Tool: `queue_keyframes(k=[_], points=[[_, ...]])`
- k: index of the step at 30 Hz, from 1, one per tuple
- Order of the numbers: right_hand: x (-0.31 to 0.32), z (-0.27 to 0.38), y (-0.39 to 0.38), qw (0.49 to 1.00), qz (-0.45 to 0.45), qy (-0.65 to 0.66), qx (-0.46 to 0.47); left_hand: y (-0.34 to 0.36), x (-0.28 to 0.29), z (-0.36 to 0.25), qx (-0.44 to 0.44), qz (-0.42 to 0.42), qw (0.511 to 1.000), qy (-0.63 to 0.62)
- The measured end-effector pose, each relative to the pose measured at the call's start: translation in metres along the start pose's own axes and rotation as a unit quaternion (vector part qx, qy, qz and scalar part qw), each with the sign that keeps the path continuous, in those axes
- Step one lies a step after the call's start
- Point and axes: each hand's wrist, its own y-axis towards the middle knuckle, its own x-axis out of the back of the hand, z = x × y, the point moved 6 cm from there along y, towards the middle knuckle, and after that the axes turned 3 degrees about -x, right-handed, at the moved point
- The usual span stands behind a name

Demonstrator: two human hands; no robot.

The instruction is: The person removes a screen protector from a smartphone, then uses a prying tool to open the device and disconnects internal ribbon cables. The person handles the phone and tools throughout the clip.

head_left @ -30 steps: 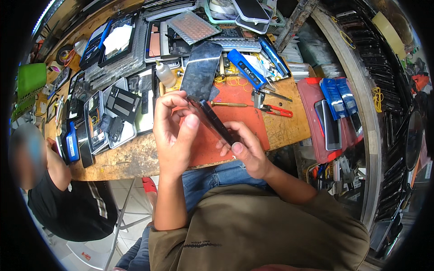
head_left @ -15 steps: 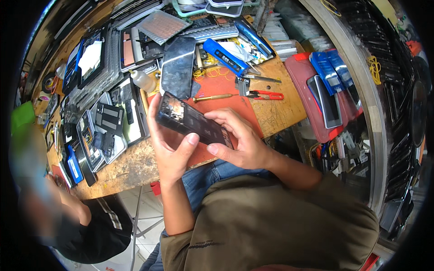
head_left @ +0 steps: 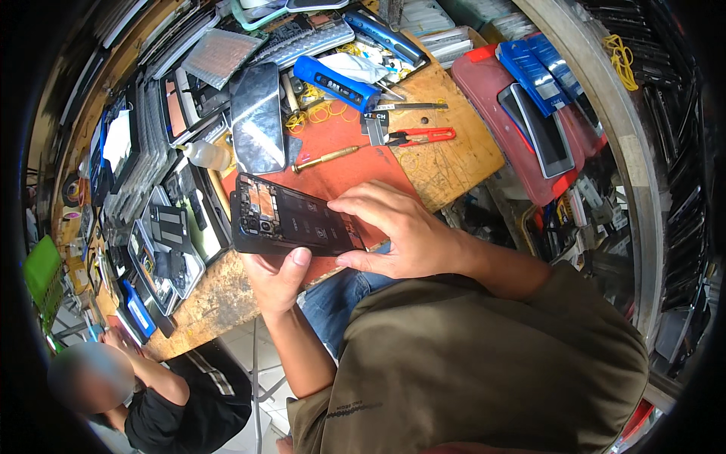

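I hold a smartphone (head_left: 302,221) with its back cover off, above the red mat (head_left: 378,172). Copper-coloured shielding, a camera module and a black battery show inside it. My left hand (head_left: 274,286) supports the phone from below, its thumb along the near edge and its other fingers hidden underneath. With thumb and fingers, my right hand (head_left: 404,233) grips the other end across its width. Just beyond the phone lie a brass-coloured screwdriver (head_left: 327,158) and a glossy dark phone-sized panel (head_left: 257,121). Red-handled cutters (head_left: 420,136) rest further right.
A blue handheld tool (head_left: 336,82) and yellow wire (head_left: 321,112) lie at the back. Left are a squeeze bottle (head_left: 207,155) and stacked phone parts. A maroon case (head_left: 484,98) bears a white-edged tablet (head_left: 543,132) at right. Another person (head_left: 178,390) sits at lower left.
The phone has tilted so its opened inside faces up more fully, and both hands have turned with it. The whole view has shifted, with the bench things now further left.
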Motion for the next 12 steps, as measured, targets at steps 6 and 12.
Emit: queue_keyframes(k=[6, 12], points=[[0.0019, -0.0030, -0.0031, 1.000, -0.014, 0.025, 0.012, -0.0017, -0.0071, 0.0016, 0.017, 0.029, 0.999, 0.019], [0.0035, -0.0027, -0.0036, 0.998, -0.040, 0.025, 0.028, -0.0034, -0.0069, 0.0040, 0.025, 0.048, 0.998, 0.030]])
